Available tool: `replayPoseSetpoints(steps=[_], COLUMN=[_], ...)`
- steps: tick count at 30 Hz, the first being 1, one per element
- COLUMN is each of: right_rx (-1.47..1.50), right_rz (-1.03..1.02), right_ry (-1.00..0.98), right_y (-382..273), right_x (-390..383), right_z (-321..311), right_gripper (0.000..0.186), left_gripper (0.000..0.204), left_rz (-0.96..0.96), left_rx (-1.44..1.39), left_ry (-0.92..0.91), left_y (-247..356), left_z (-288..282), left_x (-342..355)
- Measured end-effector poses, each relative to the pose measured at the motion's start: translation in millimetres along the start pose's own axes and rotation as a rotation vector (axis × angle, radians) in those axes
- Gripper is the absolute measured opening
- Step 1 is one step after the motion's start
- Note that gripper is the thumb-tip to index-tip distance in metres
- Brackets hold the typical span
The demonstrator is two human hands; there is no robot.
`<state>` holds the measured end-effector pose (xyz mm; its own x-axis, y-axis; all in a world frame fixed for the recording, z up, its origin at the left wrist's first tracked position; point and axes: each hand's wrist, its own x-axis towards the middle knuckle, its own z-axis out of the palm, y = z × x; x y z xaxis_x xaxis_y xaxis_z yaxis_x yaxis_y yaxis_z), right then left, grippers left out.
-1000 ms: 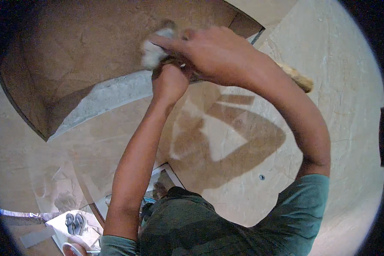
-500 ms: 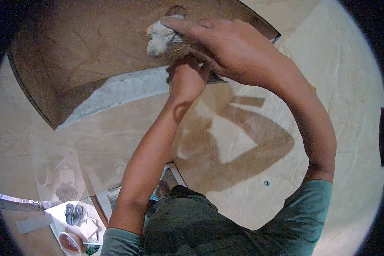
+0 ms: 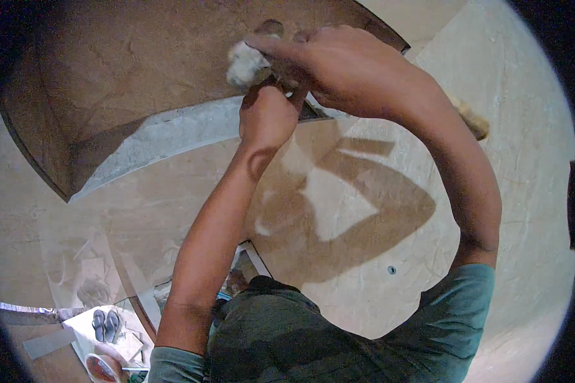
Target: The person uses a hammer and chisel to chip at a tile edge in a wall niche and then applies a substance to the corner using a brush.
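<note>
My right hand (image 3: 319, 70) is closed over a whitish crumpled wad, like a rag (image 3: 248, 64), at the brown tiled inner surface of a recessed box (image 3: 140, 51), beside a dark round spot. Just below, my left hand (image 3: 268, 115) is closed, its thumb side touching or very near my right hand; what it grips is hidden. A yellowish, rough-edged piece (image 3: 471, 121) shows behind my right forearm, partly covered by it. A pale strip (image 3: 147, 147) runs along the recess's near edge.
Beige marbled tile (image 3: 485, 179) surrounds the recess and bears my shadow and a small round hole (image 3: 391, 270). At lower left lie dark flip-flops (image 3: 105, 325), some pale tile pieces (image 3: 131, 346) and a round bucket (image 3: 103, 368). A dark shape sits at the far right edge.
Both hands, with the whitish wad, shifted right and up, then slightly back left and down, staying at the recess. The yellowish piece behind my right forearm was mostly covered, then showed again.
</note>
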<state>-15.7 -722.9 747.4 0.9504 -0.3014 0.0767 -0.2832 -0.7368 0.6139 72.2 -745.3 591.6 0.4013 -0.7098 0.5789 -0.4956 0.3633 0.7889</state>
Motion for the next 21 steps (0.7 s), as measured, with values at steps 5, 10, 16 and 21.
replayPoseSetpoints(steps=[5,10,16,21], right_rx=[0.128,0.026,0.025,-0.009], right_rz=[0.032,-0.018,0.044,-0.076], right_ry=[0.008,0.140,-0.038,0.351], right_y=[-2.8,-5.8,-5.3,-1.8], right_x=[-3.5,4.2,5.0,5.4], right_z=[7.1,-10.0,-11.4,0.6], right_gripper=[0.048,0.047,0.055,0.062], left_gripper=[0.036,0.033,0.031,0.040], left_rz=[-0.051,0.056,-0.054,0.070], left_rx=[0.080,0.036,0.095,0.033], left_ry=[-0.062,-0.063,-0.068,0.009], left_y=[-4.0,-15.0,-4.1,-16.9], left_z=[0.3,7.7,6.0,16.5], left_x=[3.1,7.7,2.2,7.1])
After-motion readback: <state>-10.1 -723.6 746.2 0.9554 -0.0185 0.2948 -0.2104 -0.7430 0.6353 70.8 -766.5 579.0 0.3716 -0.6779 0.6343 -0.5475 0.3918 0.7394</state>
